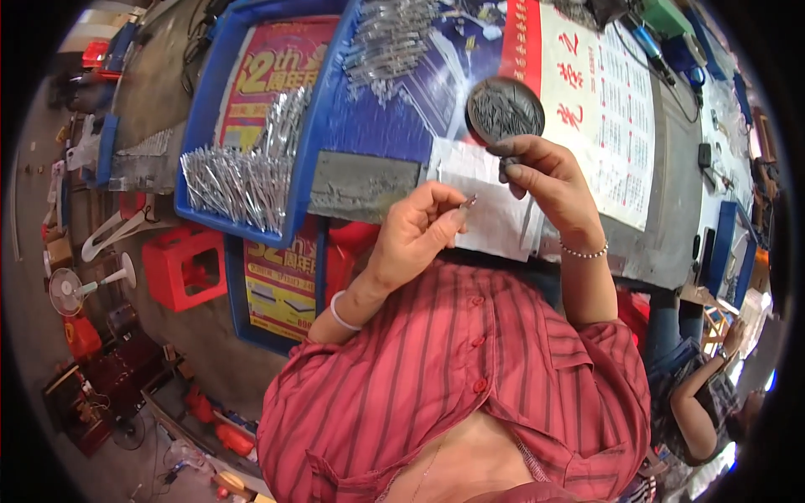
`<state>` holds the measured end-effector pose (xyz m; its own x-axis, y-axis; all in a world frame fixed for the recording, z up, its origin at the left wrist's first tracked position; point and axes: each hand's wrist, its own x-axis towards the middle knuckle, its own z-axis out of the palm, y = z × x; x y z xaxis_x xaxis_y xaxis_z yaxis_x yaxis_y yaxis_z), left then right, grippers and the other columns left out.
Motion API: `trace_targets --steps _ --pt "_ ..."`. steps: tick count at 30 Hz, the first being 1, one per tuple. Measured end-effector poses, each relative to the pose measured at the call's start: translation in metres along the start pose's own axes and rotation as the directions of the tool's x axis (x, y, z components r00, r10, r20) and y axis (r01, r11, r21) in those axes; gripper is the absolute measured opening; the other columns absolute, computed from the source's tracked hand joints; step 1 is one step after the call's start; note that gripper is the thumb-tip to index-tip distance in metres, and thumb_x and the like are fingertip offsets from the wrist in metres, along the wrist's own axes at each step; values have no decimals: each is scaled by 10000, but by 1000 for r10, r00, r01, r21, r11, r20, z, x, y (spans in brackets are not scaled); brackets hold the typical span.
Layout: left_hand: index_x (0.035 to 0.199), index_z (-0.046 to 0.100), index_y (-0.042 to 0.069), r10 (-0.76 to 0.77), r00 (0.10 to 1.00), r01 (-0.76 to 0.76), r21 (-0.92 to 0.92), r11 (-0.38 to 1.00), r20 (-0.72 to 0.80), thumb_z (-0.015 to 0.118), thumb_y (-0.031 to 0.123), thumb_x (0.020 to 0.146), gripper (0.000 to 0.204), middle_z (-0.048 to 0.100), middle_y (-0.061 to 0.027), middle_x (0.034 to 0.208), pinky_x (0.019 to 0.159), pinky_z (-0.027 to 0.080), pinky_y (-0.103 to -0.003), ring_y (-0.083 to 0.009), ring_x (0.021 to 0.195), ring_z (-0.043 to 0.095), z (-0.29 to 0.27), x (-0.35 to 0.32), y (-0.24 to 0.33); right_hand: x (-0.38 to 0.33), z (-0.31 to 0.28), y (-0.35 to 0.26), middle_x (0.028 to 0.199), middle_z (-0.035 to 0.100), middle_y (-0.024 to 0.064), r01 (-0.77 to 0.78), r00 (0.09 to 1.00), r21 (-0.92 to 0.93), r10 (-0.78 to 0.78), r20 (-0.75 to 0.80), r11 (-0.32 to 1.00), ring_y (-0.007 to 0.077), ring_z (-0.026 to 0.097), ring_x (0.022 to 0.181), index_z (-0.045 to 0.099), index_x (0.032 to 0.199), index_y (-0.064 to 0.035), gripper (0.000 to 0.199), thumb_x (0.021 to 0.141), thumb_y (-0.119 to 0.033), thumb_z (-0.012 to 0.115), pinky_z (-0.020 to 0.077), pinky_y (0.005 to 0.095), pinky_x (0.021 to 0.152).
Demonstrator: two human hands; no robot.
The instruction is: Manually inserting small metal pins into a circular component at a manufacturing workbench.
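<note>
My left hand (419,230) is closed in a pinch, with the tip of a small slim silvery metal piece (470,200) showing between thumb and forefinger. Most of that piece is hidden by the fingers. To its right, my right hand (549,180) has thumb and forefinger drawn together, their tips blackened. Something small and dark seems to sit between them, too small to name. Just beyond the right hand stands a round dark dish (475,123) holding many small dark slivers. Beneath both hands lies a white paper sheet (495,226) at the table's near edge.
A blue tray (303,180) at the left holds many thin silvery metal pieces (243,189). More such pieces (390,42) are heaped on the printed table cover. A red stool (180,264) stands on the floor at left. Another person's arm (696,411) shows at lower right.
</note>
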<state>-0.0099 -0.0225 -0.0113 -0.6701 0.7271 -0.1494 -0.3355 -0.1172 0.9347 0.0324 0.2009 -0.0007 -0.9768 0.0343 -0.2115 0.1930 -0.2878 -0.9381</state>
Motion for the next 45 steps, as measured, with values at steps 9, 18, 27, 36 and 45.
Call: trace_targets --steps 9,18,27,36,45 --pt "989 553 -12 33 999 -35 109 993 15 578 82 914 123 574 6 790 599 428 -192 -31 693 509 11 3 -1 -32 24 11 914 590 19 -25 1000 183 21 23 983 61 543 796 588 1110 7 248 862 8 579 447 204 685" --pt "962 562 -3 18 1000 -21 139 990 23 581 71 904 96 586 -9 786 588 433 -204 -37 677 522 11 -3 -2 -44 29 6 877 611 27 60 998 -83 -57 40 995 57 554 740 573 1157 15 297 860 18 579 457 200 642" --pt "944 573 1 63 998 -63 206 977 5 600 56 885 85 617 -31 778 603 464 -224 -61 680 572 11 -3 -3 -44 37 6 820 619 112 74 995 189 -58 -87 979 126 599 686 468 973 4 103 916 -40 540 490 229 641" --pt "945 581 5 70 997 -71 238 969 14 605 52 880 83 633 -48 781 595 471 -229 -77 667 590 11 -6 -3 -42 39 15 780 605 95 115 993 211 -105 -57 971 108 555 617 471 946 -3 125 931 -99 550 455 220 578" --pt "939 586 9 145 989 -148 371 917 38 630 37 855 99 629 -75 776 579 475 -256 -130 644 610 10 -9 0 -46 42 13 770 594 78 89 995 162 -81 -56 983 92 553 623 472 948 5 121 930 -86 550 455 212 564"
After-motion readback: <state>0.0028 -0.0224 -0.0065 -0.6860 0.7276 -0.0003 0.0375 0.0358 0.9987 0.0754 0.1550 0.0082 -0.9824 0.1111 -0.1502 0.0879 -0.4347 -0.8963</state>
